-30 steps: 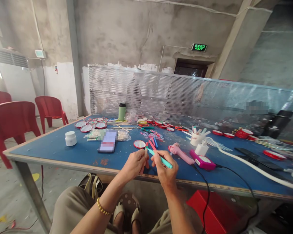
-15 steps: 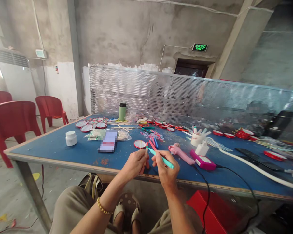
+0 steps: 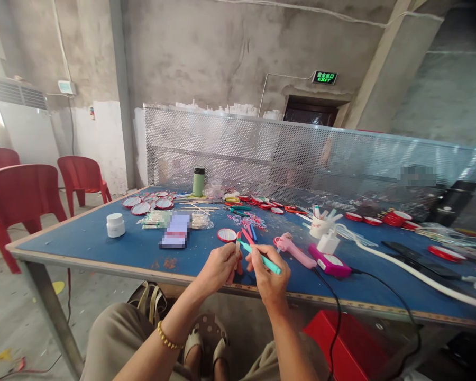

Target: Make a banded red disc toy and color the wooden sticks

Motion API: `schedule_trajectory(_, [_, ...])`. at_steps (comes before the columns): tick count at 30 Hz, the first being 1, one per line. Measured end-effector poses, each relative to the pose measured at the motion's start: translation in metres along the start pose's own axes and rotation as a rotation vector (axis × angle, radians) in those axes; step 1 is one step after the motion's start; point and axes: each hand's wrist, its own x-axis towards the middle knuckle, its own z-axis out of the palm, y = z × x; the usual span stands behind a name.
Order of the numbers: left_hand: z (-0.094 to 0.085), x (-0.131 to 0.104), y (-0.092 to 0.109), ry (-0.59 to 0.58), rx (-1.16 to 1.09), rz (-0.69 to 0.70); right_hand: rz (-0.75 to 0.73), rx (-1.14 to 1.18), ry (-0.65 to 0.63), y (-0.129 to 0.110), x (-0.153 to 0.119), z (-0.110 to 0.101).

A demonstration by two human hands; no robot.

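Note:
My left hand (image 3: 221, 264) is closed round a small flat stick (image 3: 238, 241) that stands upright, banded in red and green at its top end. A teal marker pen (image 3: 270, 264) lies in the closed fingers of my right hand (image 3: 272, 275). The pen's tip points left at the banded part of the stick; whether it touches cannot be made out. Just behind my hands are a red-rimmed round disc (image 3: 227, 235), a red pen (image 3: 247, 236) and a blue pen (image 3: 254, 233). My fingers hide the lower part of the stick.
Right of my hands lie a pink tool with a cord (image 3: 297, 251), a purple box (image 3: 331, 263) and a white cup of pens (image 3: 318, 227). To the left are a phone (image 3: 175, 229) and a white jar (image 3: 116, 226). A perforated metal screen (image 3: 222, 143) stands behind.
My right hand and the teal marker have shifted very slightly left. My left hand and the stick look unmoved.

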Motion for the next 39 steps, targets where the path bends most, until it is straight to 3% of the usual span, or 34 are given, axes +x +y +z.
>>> schedule_trajectory(27, [0.0003, -0.0005, -0.0005, 0.005, -0.017, -0.006, -0.009, -0.011, 0.033, 0.0025, -0.0031, -0.0016])
schedule_trajectory(39, [0.0001, -0.0013, -0.0012, -0.001, -0.004, 0.009, -0.048, -0.015, -0.03, 0.0012, -0.0019, -0.0012])
